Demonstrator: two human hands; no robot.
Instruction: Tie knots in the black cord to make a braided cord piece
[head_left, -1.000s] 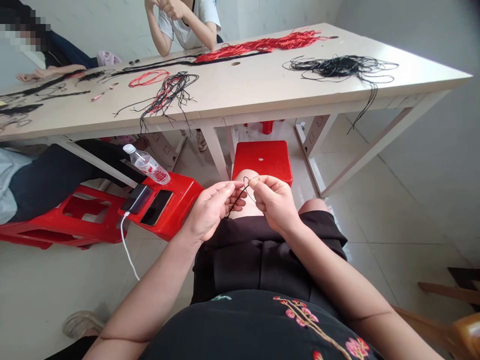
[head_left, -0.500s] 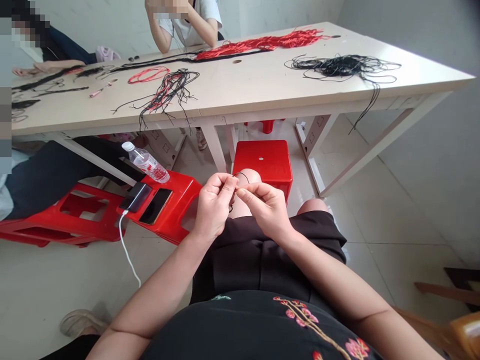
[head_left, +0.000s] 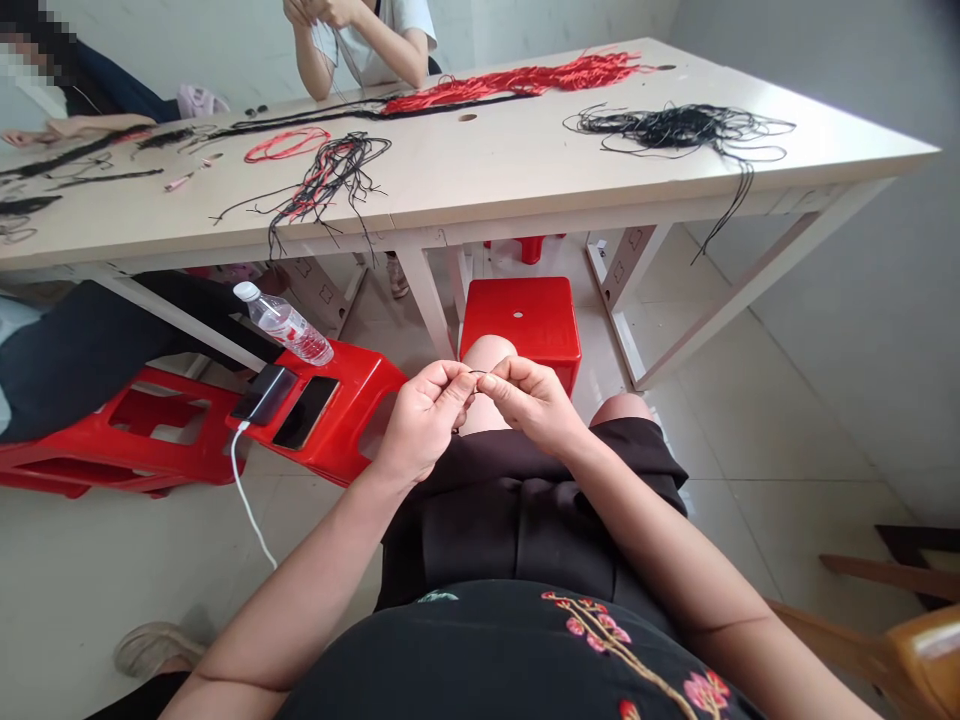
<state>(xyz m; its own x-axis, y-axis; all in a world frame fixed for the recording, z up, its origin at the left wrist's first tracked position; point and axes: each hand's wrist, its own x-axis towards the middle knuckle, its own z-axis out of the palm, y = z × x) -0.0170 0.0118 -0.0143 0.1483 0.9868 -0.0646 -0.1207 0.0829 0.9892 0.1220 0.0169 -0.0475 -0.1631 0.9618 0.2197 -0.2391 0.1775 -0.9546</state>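
Above my knee, my left hand (head_left: pixel 429 410) pinches a thin black cord (head_left: pixel 477 373) between thumb and forefinger. My right hand (head_left: pixel 534 400) is closed in a pinch on the same cord, its thumb almost touching the left one. Only a short arc of the cord shows between the fingertips; the rest is mostly hidden by the hands. A dark bit of it peeks out below the left fingers.
The long table (head_left: pixel 480 190) carries a red cord bundle (head_left: pixel 517 84), a black cord tangle (head_left: pixel 686 128) and a black-red bunch (head_left: pixel 330 175). On a red stool (head_left: pixel 367 375) are a bottle (head_left: pixel 289 325), phone (head_left: pixel 306 412) and charger (head_left: pixel 264 393). Two other people sit at the table.
My hands have drawn slightly lower, and the black cord's loop above the fingertips has shrunk to a short arc between them. The view has shifted a little.
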